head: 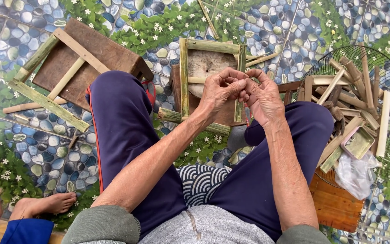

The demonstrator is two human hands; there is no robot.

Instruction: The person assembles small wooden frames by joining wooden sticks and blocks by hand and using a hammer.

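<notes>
My left hand (220, 92) and my right hand (262, 97) meet above my knees, fingertips pinched together on something small; a thin red strand (247, 118) hangs down from them. Just beyond the hands a square bamboo frame (184, 77) lies on a round wooden block (206, 65). I sit with dark blue trousers, knees apart.
A second bamboo frame (46, 101) leans on a brown wooden stool (98, 49) at the left. At the right a wire basket (384, 63) holds several cut bamboo pieces (353, 74), a small metal tin (358, 142) and a plastic bag (355, 174). Another person's bare foot (46, 205) shows bottom left.
</notes>
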